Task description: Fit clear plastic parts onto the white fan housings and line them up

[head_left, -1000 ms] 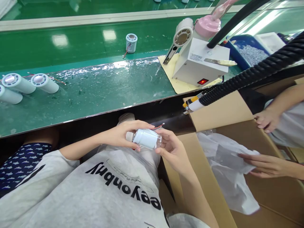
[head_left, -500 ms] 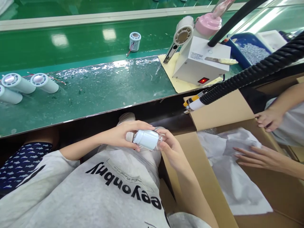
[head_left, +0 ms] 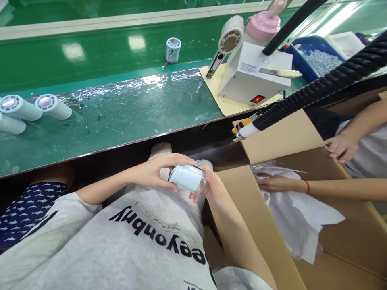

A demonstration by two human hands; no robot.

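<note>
"Where are the hands?"
"Above the lap. The left hand (head_left: 154, 171) grips one end of a pale-blue cylinder (head_left: 187, 178); the right hand (head_left: 211, 180) grasps the other, where clear plastic (head_left: 202, 183) shows."
"And beyond them?"
"On the green desk (head_left: 130, 117), three cylinders (head_left: 59, 108) at the left; at the right, a white box (head_left: 249, 82) with a glowing red switch (head_left: 258, 99)."
"Further off?"
"A wired cylinder (head_left: 173, 51) stands upright past the glossy desktop. To the right, a co-worker's hand (head_left: 276, 183) touches white sheeting (head_left: 302, 217) in an open carton (head_left: 359, 245)."
</note>
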